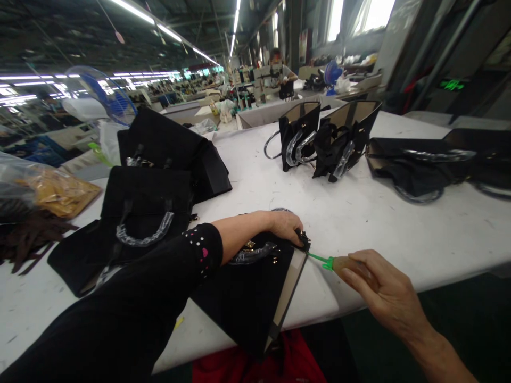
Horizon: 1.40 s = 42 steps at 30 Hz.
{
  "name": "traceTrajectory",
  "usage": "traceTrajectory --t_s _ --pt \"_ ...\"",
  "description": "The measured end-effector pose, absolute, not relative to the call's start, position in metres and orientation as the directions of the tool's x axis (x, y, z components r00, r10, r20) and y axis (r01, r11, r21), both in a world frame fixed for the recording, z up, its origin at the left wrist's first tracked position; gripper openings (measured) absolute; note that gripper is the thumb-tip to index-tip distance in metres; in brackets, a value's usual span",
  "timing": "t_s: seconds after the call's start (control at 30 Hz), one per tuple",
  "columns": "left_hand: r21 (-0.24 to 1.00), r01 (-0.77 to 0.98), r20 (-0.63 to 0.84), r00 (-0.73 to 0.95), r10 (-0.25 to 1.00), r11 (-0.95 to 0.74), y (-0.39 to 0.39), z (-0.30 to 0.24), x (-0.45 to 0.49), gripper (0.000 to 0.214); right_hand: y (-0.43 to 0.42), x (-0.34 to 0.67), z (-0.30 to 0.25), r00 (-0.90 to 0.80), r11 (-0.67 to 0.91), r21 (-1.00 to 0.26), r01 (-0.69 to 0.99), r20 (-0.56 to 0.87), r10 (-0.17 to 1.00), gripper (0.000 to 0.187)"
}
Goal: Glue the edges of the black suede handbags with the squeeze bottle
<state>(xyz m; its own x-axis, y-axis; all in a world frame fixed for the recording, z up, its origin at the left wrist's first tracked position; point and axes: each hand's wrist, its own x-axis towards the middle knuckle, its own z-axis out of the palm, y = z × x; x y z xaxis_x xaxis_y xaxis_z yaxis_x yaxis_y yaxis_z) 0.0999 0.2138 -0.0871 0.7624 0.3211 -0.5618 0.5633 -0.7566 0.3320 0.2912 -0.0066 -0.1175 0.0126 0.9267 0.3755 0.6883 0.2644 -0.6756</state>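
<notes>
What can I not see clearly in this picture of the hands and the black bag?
- Head view: tip of the green tool hidden by the left hand at the corner of the black bag.
- Head view: tool handle mostly covered by the right hand.
- Head view: the bag's near end drops past the table edge into shadow.
- Head view: the distant person is too small to make out.

your left hand (pixel 285 226) covers the top corner of the black bag (pixel 247 298), so what your fingers pinch there can't be made out. most of the tool (pixel 333 262) is buried in your right hand (pixel 379 290); only its green tip shows. the far-right bag (pixel 489 159) and the plastic sack (pixel 24 181) run off the frame. the distant person (pixel 277 66) is too small to read.
</notes>
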Motion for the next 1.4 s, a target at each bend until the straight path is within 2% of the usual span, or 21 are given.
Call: traceTrajectory --t_s 0.43,0.57,0.67,0.87,1.03,1.2,1.33,1.4 --pt "0.349 0.555 -0.550 0.774 0.315 -0.755 0.214 -0.087 0.099 0.036 -0.004 0.291 -0.114 0.094 0.198 -0.710 0.676 0.349 0.932 0.018" --pt "0.357 0.551 -0.535 0.783 0.318 -0.755 0.214 -0.088 0.098 0.035 -0.011 0.292 -0.118 0.038 0.235 -0.738 0.632 0.333 0.942 0.015" --pt "0.362 0.546 -0.525 0.789 0.319 -0.756 0.214 -0.090 0.097 0.036 -0.016 0.293 -0.124 -0.040 0.234 -0.770 0.593 0.263 0.964 0.012" --pt "0.367 0.546 -0.515 0.794 0.324 -0.754 0.214 -0.092 0.096 0.034 -0.016 0.296 -0.137 0.119 0.211 -0.787 0.579 0.337 0.934 0.018" --pt "0.369 0.542 -0.514 0.796 0.320 -0.755 0.214 -0.093 0.095 0.036 -0.016 0.296 -0.139 -0.077 0.250 -0.808 0.534 0.248 0.966 0.015" --pt "0.357 0.546 -0.511 0.794 0.330 -0.758 0.213 -0.091 0.095 0.036 -0.017 0.293 -0.140 0.086 0.218 -0.796 0.565 0.320 0.944 0.018" --pt "0.347 0.549 -0.509 0.791 0.339 -0.761 0.211 -0.089 0.096 0.036 -0.019 0.290 -0.137 -0.126 0.284 -0.814 0.506 0.256 0.958 0.014" --pt "0.349 0.547 -0.507 0.793 0.337 -0.761 0.211 -0.089 0.095 0.036 -0.021 0.290 -0.138 -0.100 0.284 -0.813 0.508 0.272 0.957 0.016"
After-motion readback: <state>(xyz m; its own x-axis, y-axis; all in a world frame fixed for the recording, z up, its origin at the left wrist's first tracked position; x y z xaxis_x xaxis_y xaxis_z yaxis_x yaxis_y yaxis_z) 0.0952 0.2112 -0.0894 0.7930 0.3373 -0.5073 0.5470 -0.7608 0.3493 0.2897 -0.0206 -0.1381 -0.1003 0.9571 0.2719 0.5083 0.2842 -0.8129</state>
